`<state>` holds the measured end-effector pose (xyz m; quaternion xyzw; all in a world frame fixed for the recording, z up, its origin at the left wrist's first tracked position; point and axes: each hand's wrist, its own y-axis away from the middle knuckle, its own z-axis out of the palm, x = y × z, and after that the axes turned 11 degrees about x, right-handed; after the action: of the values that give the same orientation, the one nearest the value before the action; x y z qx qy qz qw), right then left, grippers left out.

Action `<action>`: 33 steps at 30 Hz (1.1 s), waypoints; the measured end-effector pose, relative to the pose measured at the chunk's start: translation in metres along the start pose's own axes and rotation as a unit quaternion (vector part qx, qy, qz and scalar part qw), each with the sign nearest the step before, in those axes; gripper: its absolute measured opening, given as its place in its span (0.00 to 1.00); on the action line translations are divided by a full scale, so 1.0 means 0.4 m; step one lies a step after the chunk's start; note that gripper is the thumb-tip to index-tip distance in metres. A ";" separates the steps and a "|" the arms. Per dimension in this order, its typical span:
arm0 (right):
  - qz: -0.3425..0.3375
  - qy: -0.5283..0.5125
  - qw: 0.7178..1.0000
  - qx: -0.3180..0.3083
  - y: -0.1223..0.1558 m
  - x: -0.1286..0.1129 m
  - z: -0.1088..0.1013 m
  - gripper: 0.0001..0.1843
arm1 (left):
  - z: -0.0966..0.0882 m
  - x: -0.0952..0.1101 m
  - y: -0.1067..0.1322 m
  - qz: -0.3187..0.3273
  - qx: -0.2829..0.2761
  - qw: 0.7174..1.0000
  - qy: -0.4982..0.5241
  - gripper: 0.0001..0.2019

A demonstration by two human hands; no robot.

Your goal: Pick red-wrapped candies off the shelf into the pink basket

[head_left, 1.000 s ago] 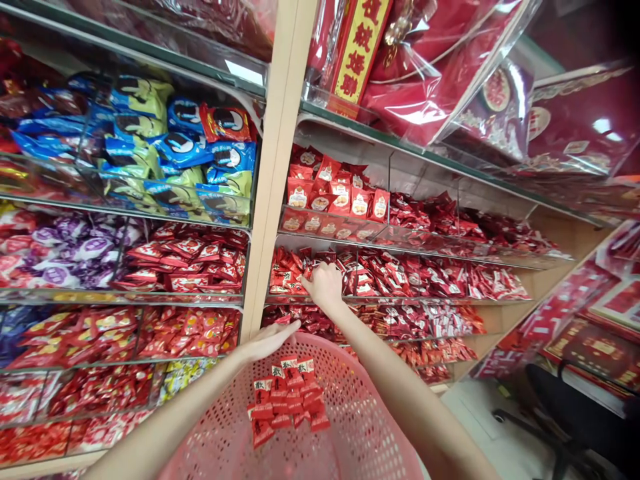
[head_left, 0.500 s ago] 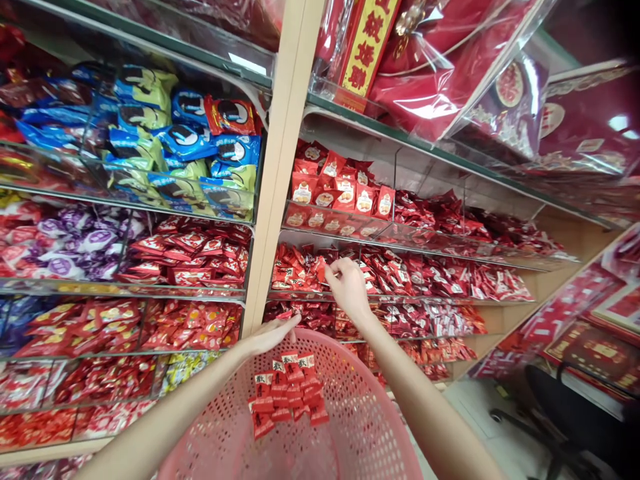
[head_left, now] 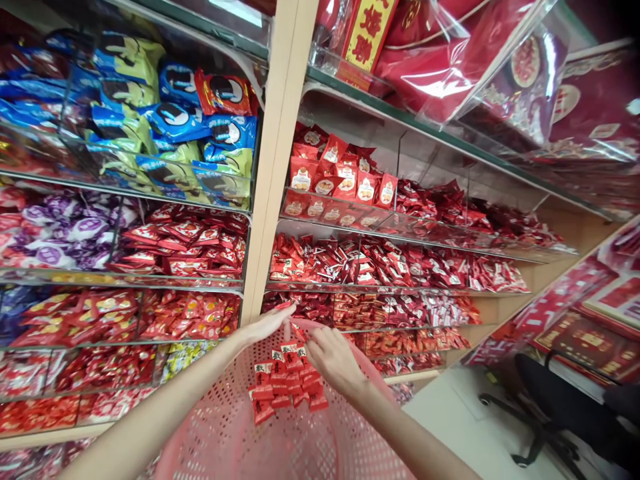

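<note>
As the head camera looks down into the pink basket [head_left: 215,430], the left hand [head_left: 270,325] clasps its far rim, fingers nearly straight, thumb bent down. Just above the basket's far side, the right hand [head_left: 329,358] is loosely curled, fingertips drawn together; a bit of red shows there, though I cannot tell whether it holds anything. Red sweets [head_left: 287,382] lie heaped inside the basket, a shelf unit [head_left: 275,167] of wrapped candy [head_left: 387,265] stands beyond it, and a black chair [head_left: 555,393] is to its right

Packets [head_left: 286,383] lie in basket [head_left: 300,450]; from basket: post [head_left: 274,160] at 12, shelves [head_left: 125,283] at 10 and 1, chair [head_left: 557,392] at 3 o'clock.
</note>
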<state>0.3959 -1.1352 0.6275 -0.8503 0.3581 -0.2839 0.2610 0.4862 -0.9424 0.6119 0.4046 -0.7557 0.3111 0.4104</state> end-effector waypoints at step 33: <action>0.530 -0.605 0.574 -0.155 0.058 -0.089 0.046 0.20 | 0.004 -0.004 -0.012 0.063 -0.066 0.996 0.023 0.20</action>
<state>0.3767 -1.1178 0.5889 -0.5100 0.5426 0.5451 0.3853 0.4901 -0.9454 0.6105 0.3206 -0.7890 0.2950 0.4332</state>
